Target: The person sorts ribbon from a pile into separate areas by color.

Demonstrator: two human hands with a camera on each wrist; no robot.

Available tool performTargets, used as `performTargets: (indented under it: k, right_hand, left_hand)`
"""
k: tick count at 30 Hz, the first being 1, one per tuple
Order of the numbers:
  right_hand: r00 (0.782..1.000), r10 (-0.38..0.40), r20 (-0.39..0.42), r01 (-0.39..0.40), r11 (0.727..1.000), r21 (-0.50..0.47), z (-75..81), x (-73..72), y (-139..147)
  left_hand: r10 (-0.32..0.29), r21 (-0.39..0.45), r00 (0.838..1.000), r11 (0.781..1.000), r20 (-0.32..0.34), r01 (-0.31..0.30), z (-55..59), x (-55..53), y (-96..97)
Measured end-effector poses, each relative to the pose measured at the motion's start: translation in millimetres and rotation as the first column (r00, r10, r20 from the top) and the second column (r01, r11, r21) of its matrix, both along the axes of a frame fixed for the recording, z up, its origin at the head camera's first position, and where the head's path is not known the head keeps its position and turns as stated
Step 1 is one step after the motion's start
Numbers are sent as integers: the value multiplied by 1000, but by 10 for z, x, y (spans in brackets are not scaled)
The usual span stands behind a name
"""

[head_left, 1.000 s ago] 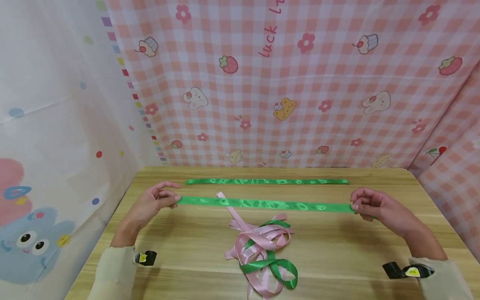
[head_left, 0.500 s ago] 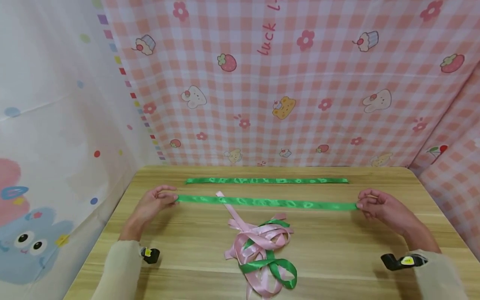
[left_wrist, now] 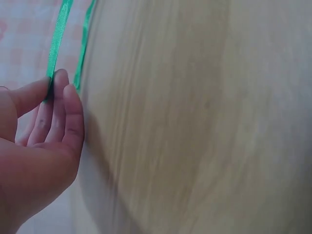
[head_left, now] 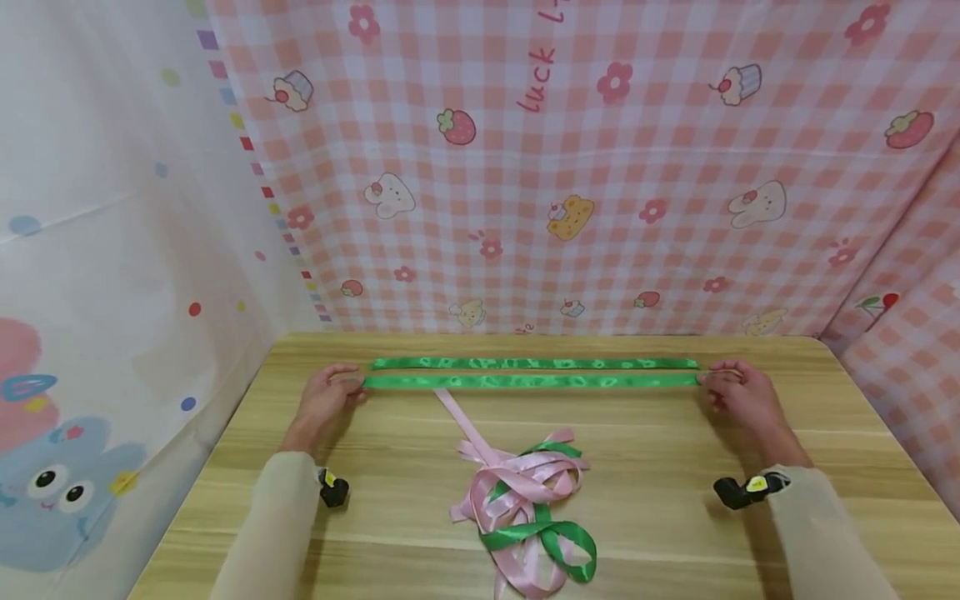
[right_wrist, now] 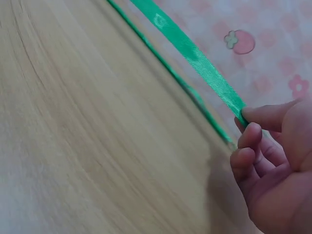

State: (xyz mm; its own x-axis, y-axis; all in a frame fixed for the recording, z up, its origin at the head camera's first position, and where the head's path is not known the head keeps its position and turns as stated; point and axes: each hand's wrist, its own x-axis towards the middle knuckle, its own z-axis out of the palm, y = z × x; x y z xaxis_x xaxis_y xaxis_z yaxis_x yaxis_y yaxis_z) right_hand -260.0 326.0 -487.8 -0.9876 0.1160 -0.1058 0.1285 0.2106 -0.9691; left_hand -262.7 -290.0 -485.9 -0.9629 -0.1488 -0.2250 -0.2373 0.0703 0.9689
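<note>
A green satin ribbon [head_left: 525,381] is stretched taut from side to side between my two hands. My left hand [head_left: 330,398] pinches its left end between thumb and finger, as the ribbon [left_wrist: 58,41] in the left wrist view shows. At the other end my right hand [head_left: 742,398] pinches the ribbon [right_wrist: 195,57] in the same way. Just beyond it, a second green ribbon [head_left: 465,363] lies straight along the back of the table, nearly parallel. In both wrist views the held ribbon appears raised off the tabletop, apart from the lying one.
Nearer me on the wooden table [head_left: 660,517] lies a tangled heap of pink ribbons [head_left: 517,483] with green ribbon [head_left: 577,533] among them. One pink tail points toward the back. A checked cloth [head_left: 510,175] hangs behind the table, a white patterned cloth [head_left: 112,275] at the left.
Both hands have moved away from me toward the back of the table, carrying the stretched ribbon close to the lying one. My right hand has also come inward. The heap stays put.
</note>
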Motion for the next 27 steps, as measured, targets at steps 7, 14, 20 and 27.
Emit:
performTargets:
  k: [7,14,20,27]
  right_hand:
    - [986,-148,81,156,983,-99,-125,-128,-82]
    - [968,-228,107,232,972,-30,-181,-215,-115]
    - [943,-305,131,311,950,-28,-218,-241,-163]
    - [931,-347,113,350,937,-7,-236,-282,-166]
  left_hand:
    - [144,102,989,984,12,-145,-67,-131,87]
    - [275,149,961,949,36,-277,-114,-198,159]
    - [316,110,947,941,58,-321,-136,-208,194]
    - [358,64,931,930,67,-363,-137,-260,243]
